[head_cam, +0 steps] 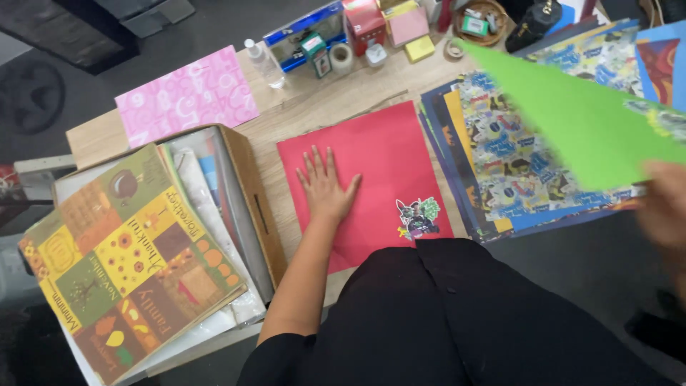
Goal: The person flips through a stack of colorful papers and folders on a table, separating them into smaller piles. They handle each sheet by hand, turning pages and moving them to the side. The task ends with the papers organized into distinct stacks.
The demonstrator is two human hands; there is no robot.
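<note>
Two hands: both in view, one flat, one gripping.
Left hand (325, 187): open, fingers spread, palm pressed flat on the red paper sheet (379, 164).
Right hand (664, 207): blurred at the frame's right edge, pinching the corner of the green paper sheet (572, 114); exact finger grip unclear.
Red sheet: smooth matte card, rectangular, lying flat on the wooden table (321, 107); a small die-cut sticker (419, 218) sits near its lower right corner, just right of the left hand.
Green sheet: plain, bright, lifted and tilted, its pointed corner reaching up-left; it hangs over the stack of patterned papers (507, 157), well apart from the left hand.
Stack: fanned sheets, comic-style print on top, blue and orange edges showing, just right of the red sheet.
Cardboard box (250, 193): left of the red sheet, holding paper pads; the top pad (128, 257) has an autumn patchwork print.
Pink patterned sheet (187, 94): flat at the table's far left.
</note>
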